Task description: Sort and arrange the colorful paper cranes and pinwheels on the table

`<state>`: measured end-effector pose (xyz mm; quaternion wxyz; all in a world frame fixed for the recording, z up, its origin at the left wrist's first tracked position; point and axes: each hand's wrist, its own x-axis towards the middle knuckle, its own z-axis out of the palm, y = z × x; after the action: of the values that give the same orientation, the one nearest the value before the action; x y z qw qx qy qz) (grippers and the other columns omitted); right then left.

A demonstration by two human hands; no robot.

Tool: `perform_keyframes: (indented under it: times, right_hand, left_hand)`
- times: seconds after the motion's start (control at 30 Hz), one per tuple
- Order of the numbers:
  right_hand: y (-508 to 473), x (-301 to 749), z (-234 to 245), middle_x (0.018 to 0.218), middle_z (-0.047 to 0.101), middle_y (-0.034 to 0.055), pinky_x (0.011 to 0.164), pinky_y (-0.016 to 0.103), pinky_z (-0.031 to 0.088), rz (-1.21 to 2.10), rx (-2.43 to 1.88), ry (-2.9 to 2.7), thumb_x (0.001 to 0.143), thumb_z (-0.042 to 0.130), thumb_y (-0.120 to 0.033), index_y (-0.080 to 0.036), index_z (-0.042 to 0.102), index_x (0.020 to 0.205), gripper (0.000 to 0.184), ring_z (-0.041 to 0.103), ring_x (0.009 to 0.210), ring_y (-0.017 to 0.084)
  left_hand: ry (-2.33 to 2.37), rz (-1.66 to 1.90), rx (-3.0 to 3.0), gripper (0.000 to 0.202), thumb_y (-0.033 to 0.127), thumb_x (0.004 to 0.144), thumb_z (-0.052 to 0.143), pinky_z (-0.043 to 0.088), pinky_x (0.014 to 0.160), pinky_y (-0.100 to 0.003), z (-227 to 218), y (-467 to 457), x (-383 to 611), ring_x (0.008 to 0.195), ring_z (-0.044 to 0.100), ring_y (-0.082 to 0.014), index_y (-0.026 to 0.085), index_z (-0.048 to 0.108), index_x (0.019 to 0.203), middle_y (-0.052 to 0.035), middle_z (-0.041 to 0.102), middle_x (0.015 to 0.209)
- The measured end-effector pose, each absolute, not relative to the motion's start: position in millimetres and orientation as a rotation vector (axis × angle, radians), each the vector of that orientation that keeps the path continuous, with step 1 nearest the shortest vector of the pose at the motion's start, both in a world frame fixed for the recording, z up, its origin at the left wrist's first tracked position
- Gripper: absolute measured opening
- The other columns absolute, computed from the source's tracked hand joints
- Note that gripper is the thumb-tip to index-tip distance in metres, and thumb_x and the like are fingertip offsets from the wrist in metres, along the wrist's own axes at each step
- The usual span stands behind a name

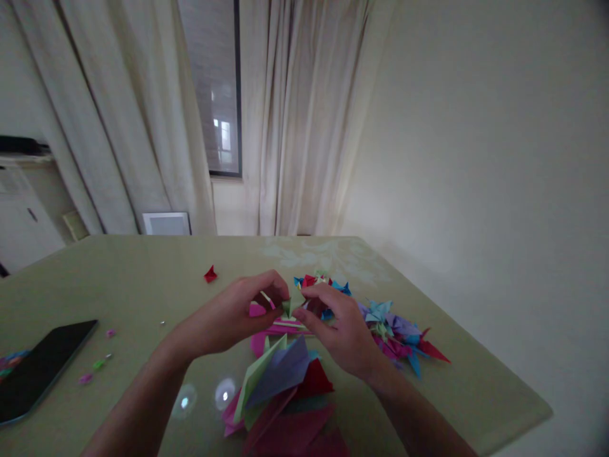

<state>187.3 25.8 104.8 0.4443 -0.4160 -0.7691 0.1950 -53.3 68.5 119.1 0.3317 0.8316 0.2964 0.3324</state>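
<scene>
My left hand (pixel 238 314) and my right hand (pixel 340 327) meet above the table, both pinching a small light green folded paper (pixel 291 303) between their fingertips. Directly below the hands lies a loose stack of coloured paper sheets (pixel 280 393), with green, purple, red and pink ones fanned out. Behind and to the right of my right hand sits a pile of folded paper figures (pixel 394 333) in blue, purple, red and green.
A single red folded piece (pixel 210 274) lies farther back on the green table (pixel 143 279). A dark tablet (pixel 40 368) rests at the left edge, with small paper scraps (pixel 98 365) beside it. Curtains and a window stand behind; the table's right edge runs diagonally.
</scene>
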Motion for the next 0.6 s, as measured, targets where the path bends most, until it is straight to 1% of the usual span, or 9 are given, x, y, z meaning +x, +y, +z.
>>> perform_keyframes:
  times: [0.07,0.13,0.23,0.3,0.37,0.43,0.5,0.53,0.6]
  right_hand:
    - [26.9,186.2,104.1,0.091,0.075,0.0021,0.076,0.027,0.054,0.519,-1.028,-1.891,0.097,0.073,-0.035,-0.021,0.073,0.105,0.017,0.069,0.079,0.017]
    - [27.1,188.7,103.5,0.087,0.073,0.0008,0.073,0.026,0.052,0.545,-1.029,-1.895,0.098,0.069,-0.033,-0.021,0.072,0.101,0.013,0.067,0.077,0.016]
    - [33.9,197.7,101.1,0.08,0.069,-0.0005,0.069,0.024,0.05,0.502,-1.079,-1.909,0.099,0.063,-0.032,-0.021,0.069,0.092,0.014,0.064,0.073,0.015]
    - [45.5,206.4,97.8,0.079,0.07,-0.0004,0.068,0.025,0.049,0.428,-1.185,-1.887,0.1,0.06,-0.032,-0.021,0.068,0.093,0.015,0.065,0.07,0.015]
    - [60.4,215.7,93.8,0.085,0.075,0.0014,0.071,0.026,0.05,0.316,-1.358,-1.888,0.101,0.059,-0.032,-0.021,0.068,0.099,0.014,0.068,0.074,0.017]
    - [74.6,223.5,90.9,0.1,0.079,0.005,0.079,0.028,0.051,0.158,-1.555,-1.932,0.101,0.059,-0.03,-0.021,0.069,0.109,0.016,0.073,0.086,0.019]
    - [85.0,227.4,90.9,0.114,0.079,0.0081,0.086,0.031,0.051,-0.003,-1.695,-1.974,0.101,0.06,-0.03,-0.021,0.069,0.118,0.021,0.074,0.1,0.022]
    - [88.4,227.1,92.4,0.117,0.078,0.0089,0.088,0.031,0.051,-0.052,-1.723,-1.984,0.102,0.06,-0.031,-0.021,0.069,0.121,0.023,0.074,0.104,0.023]
    - [92.0,221.6,98.0,0.116,0.078,0.0089,0.088,0.03,0.05,-0.06,-1.706,-2.007,0.103,0.06,-0.032,-0.021,0.071,0.12,0.023,0.074,0.104,0.022]
  left_hand:
    - [0.771,0.863,2.164,0.012,0.025,0.095,0.067,0.062,0.076,-0.028,119.2,67.0,-50.8,0.087,0.073,-0.0154,0.024,0.066,0.107,-0.0014,0.074,0.101]
    - [0.754,0.862,2.142,0.012,0.027,0.096,0.068,0.062,0.076,-0.029,119.6,66.3,-47.7,0.087,0.073,-0.0153,0.024,0.066,0.108,-0.0017,0.075,0.102]
    - [0.732,0.895,2.063,0.019,0.036,0.096,0.07,0.064,0.079,-0.03,115.7,74.7,-43.3,0.092,0.075,-0.0172,0.025,0.067,0.111,-0.0034,0.076,0.108]
    - [0.798,0.996,2.029,0.027,0.044,0.096,0.071,0.064,0.085,-0.034,105.8,92.0,-46.2,0.1,0.075,-0.0201,0.025,0.067,0.114,-0.0055,0.075,0.114]
    - [0.992,1.157,2.02,0.031,0.049,0.097,0.066,0.063,0.091,-0.038,87.3,117.9,-58.1,0.104,0.074,-0.0225,0.023,0.067,0.115,-0.0079,0.074,0.118]
    - [1.306,1.296,1.999,0.033,0.045,0.1,0.056,0.061,0.097,-0.041,61.2,145.7,-78.9,0.108,0.073,-0.024,0.021,0.065,0.12,-0.0104,0.073,0.123]
    - [1.726,1.274,1.984,0.038,0.035,0.103,0.042,0.059,0.102,-0.038,31.5,166.8,-103.6,0.117,0.069,-0.0236,0.02,0.063,0.13,-0.0125,0.069,0.134]
    - [1.83,1.257,1.958,0.04,0.03,0.101,0.041,0.057,0.106,-0.041,16.9,173.2,-115.3,0.121,0.068,-0.0264,0.017,0.063,0.132,-0.0161,0.068,0.135]
    - [1.964,1.217,1.935,0.043,0.025,0.098,0.043,0.049,0.116,-0.049,-9.2,177.7,-133.1,0.13,0.062,-0.0333,0.012,0.064,0.134,-0.0215,0.066,0.137]
